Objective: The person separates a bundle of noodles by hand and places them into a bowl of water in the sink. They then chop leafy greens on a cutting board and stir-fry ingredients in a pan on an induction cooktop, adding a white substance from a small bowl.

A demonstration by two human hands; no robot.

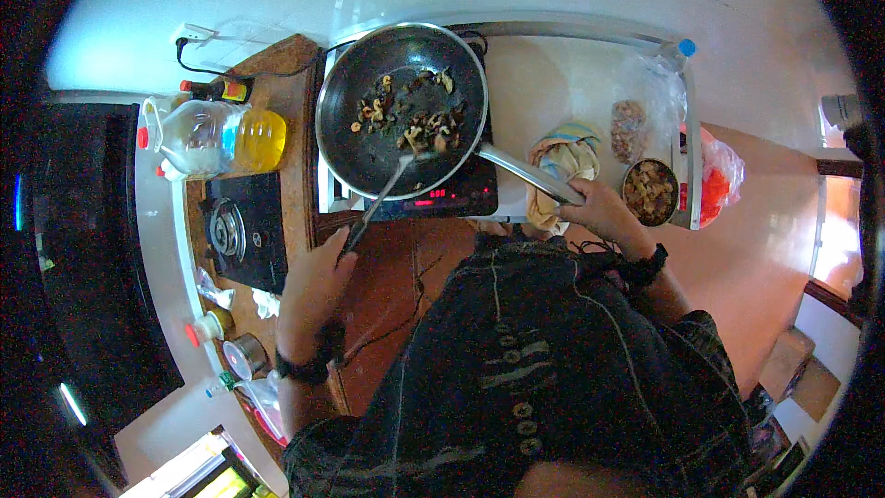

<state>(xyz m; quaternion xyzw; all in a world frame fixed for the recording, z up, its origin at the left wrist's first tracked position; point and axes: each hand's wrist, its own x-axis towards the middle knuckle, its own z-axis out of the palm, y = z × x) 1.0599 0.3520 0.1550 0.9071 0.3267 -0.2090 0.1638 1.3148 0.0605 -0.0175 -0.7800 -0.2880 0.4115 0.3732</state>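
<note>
My left hand (pixel 318 287) is closed around the dark handle of a spatula (pixel 377 204), whose metal end touches the food in a black frying pan (pixel 370 159). Browned pieces, perhaps mushrooms, lie scattered in the pan (pixel 432 131). With my right hand (pixel 605 211) I grip the end of the pan's metal handle (pixel 522 171). Beneath the pan is a black induction cooker (pixel 467 194) with a lit red display. A folded striped cloth (pixel 567 152) lies beside my right hand, and a round bowl of cooked food (pixel 650 192) stands to its right.
An oil jug (pixel 259 140) and a dark sauce bottle (pixel 207 90) lie left of the pan in this view, near a gas hob (pixel 245 232). A plastic bag with food (pixel 628 128) is on the right of the table. A black power cord (pixel 276 74) runs to a wall socket.
</note>
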